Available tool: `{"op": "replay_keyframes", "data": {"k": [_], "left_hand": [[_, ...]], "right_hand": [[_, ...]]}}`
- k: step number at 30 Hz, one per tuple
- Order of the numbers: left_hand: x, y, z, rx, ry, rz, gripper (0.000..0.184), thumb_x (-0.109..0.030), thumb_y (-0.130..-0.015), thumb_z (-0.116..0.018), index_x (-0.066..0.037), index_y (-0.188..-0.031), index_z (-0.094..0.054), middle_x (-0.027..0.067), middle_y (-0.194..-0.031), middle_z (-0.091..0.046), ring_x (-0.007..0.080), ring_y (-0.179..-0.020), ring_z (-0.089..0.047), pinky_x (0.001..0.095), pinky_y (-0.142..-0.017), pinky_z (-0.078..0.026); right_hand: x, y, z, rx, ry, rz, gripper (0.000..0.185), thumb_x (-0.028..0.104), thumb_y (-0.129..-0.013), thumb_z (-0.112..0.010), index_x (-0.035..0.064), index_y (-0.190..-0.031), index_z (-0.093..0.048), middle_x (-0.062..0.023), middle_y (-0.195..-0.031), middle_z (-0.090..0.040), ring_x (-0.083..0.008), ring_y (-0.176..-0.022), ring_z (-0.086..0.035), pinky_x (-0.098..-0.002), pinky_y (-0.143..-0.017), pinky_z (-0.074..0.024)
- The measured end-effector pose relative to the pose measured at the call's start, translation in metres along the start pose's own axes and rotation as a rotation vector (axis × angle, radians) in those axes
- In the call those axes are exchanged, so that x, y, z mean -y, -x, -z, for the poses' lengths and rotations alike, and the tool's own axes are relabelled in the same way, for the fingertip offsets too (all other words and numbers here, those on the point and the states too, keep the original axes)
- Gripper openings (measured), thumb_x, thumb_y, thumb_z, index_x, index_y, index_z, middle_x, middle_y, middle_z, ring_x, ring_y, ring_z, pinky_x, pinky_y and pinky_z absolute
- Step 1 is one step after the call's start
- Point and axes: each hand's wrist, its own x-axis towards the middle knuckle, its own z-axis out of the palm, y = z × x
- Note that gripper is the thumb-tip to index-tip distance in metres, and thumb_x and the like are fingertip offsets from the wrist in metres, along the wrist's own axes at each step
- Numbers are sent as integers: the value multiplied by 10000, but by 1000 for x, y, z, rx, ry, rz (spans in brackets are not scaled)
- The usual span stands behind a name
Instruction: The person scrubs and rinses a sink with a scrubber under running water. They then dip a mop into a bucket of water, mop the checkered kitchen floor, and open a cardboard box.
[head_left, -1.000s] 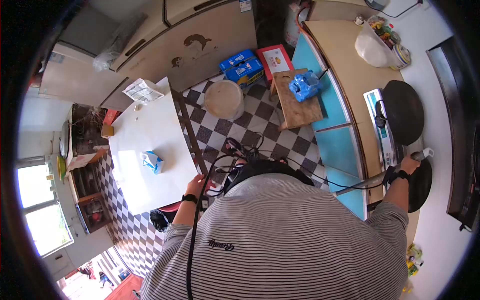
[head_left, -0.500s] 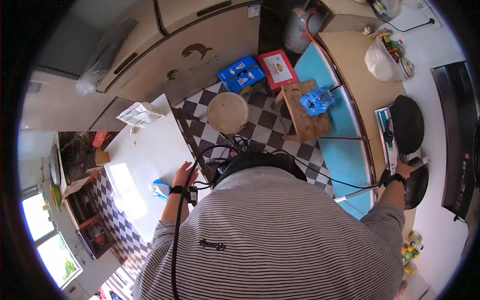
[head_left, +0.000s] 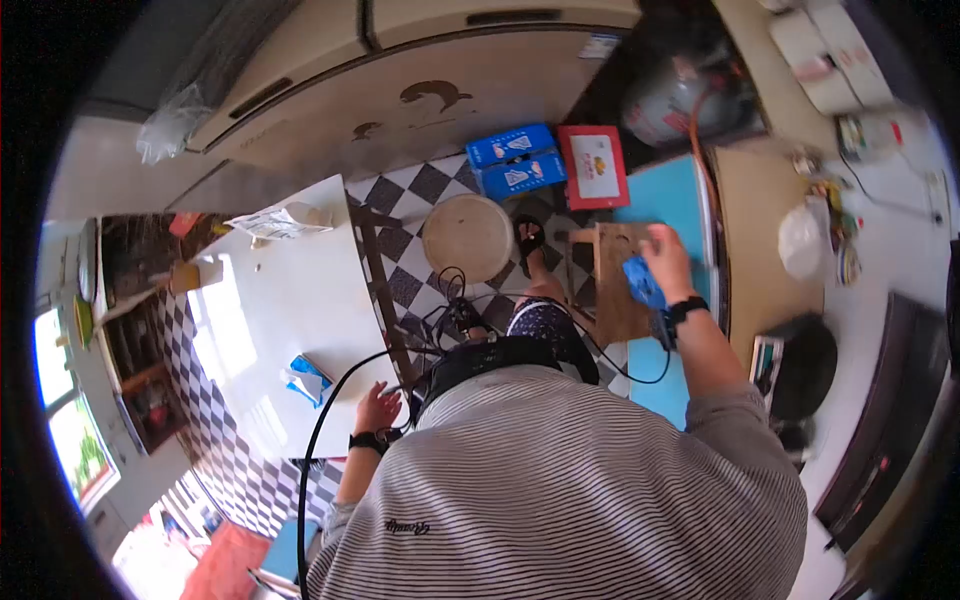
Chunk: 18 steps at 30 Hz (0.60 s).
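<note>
My left hand [head_left: 378, 408] hangs beside the edge of the white table [head_left: 300, 330], fingers apart and holding nothing. Near it on the tabletop lies a blue-and-white packet [head_left: 306, 381]. My right hand [head_left: 667, 260] reaches over the wooden stool [head_left: 617, 305], slightly blurred, with its fingers loosely extended. Right under and beside that hand is a crumpled blue plastic bag [head_left: 643, 284] on the stool. The hand partly covers the bag, and whether they touch is unclear. Dark bands with cables circle both wrists.
A round stool [head_left: 468, 240] stands ahead of me on the checkered floor. Beyond it are a blue carton [head_left: 517, 160] and a red box [head_left: 594, 168], by a gas cylinder [head_left: 672, 105]. A black wok [head_left: 806, 366] sits on the right counter. Cables hang around my waist.
My right hand has left the pans on the right counter and moved forward to above the blue bag. My body has shifted, and a sandalled foot now shows. The left hand stays by the table.
</note>
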Motion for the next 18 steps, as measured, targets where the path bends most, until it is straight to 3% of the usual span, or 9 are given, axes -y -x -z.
{"op": "replay_keyframes", "data": {"k": [3,5,7,9,11,13,17,18], "left_hand": [[57,29,-14,-73,73,-181,367,-362,-872,-431,-100,-1129,-440,119,-958,-564,224,-838,-546,350,-744,-437],[98,26,9,57,266,-63,363,-347,-879,-412,-91,-1135,-436,145,-1028,-545,228,-896,-539,368,-790,-434],[133,45,-29,-125,436,-32,349,-339,-871,-423,-101,-1125,-447,155,-1052,-534,234,-926,-539,384,-815,-432],[192,16,36,113,1505,405,335,-347,-864,-427,-125,-1113,-460,131,-1088,-523,232,-968,-529,415,-845,-409],[180,57,-62,-381,253,9,334,-368,-860,-430,-145,-1107,-467,102,-1114,-512,240,-1000,-517,441,-871,-376],[188,67,-83,-406,259,22,346,-388,-856,-442,-147,-1102,-469,87,-1110,-517,241,-1006,-513,450,-881,-356],[212,58,-83,-582,317,143,393,-414,-838,-482,-146,-1124,-446,78,-1111,-518,231,-1021,-504,416,-834,-397],[218,58,-81,-593,331,151,393,-414,-838,-482,-146,-1124,-446,78,-1111,-518,231,-1021,-504,416,-834,-397]], "right_hand": [[10,-78,-99,392,102,91,345,187,-702,-620,59,-1009,-527,-159,-992,-563,-325,-927,-537,-403,-780,-438],[16,-126,-153,602,181,180,410,234,-650,-675,62,-993,-532,-146,-990,-567,-316,-951,-526,-395,-817,-418],[15,-165,-218,731,344,197,432,236,-643,-680,39,-998,-532,-153,-1019,-560,-307,-978,-518,-391,-850,-409],[28,-201,-260,840,412,200,457,223,-632,-680,25,-1014,-528,-164,-1056,-544,-297,-1020,-499,-381,-883,-398],[14,-224,-327,857,418,261,465,183,-608,-684,32,-1018,-526,-158,-1062,-540,-303,-1052,-476,-378,-882,-407],[19,-231,-365,765,431,305,484,187,-602,-698,15,-1018,-521,-154,-1083,-525,-314,-1052,-471,-375,-891,-401],[29,-244,-418,799,464,391,523,228,-590,-728,1,-1011,-517,-155,-1119,-498,-313,-1065,-465,-365,-908,-389],[21,-248,-439,842,431,258,577,265,-586,-738,-3,-1040,-504,-153,-1162,-468,-307,-1085,-452,-386,-915,-381]]}}
